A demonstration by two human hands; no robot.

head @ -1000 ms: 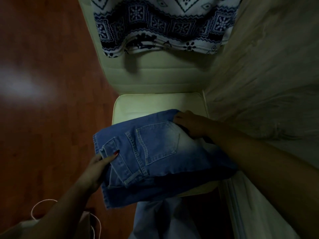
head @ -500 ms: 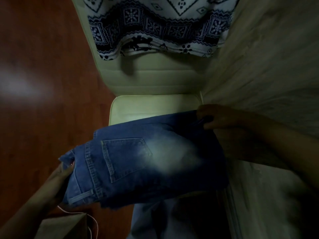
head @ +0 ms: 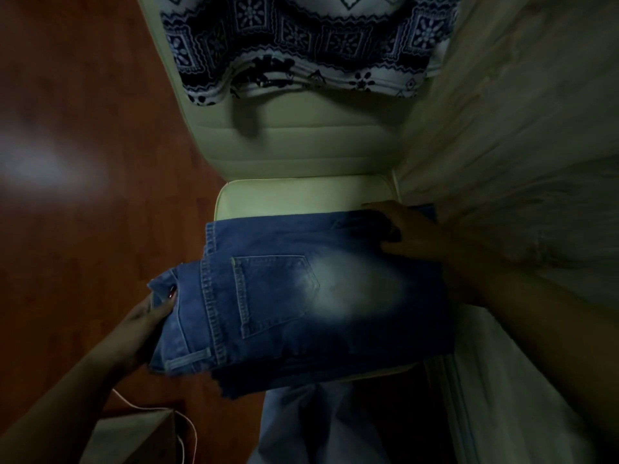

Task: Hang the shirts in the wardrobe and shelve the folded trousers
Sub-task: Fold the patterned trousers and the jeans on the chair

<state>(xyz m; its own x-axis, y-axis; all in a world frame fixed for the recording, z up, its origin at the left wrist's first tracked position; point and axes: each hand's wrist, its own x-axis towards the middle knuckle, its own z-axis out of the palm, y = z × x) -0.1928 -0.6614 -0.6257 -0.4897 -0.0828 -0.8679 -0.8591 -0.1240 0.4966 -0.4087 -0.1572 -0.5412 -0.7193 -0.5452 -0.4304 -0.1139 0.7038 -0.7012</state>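
Observation:
Folded blue jeans [head: 301, 296] lie across the cream chair seat [head: 301, 199], back pocket facing up. My left hand [head: 144, 323] grips the waistband end at the left, thumb on top of the denim. My right hand [head: 408, 232] presses on the far right corner of the jeans, fingers curled over the edge. A white shirt with a dark blue pattern [head: 301, 45] hangs over the chair's backrest at the top.
A pale bedspread [head: 519, 145] fills the right side. Brown wooden floor [head: 83, 195] lies to the left. A paper bag with string handles [head: 134, 437] stands at the lower left. Light fabric [head: 318, 426] hangs below the jeans.
The jeans have been turned so the waistband points left and settled lower on the seat. My left hand slid to the waistband end, and my right hand went to the far right corner.

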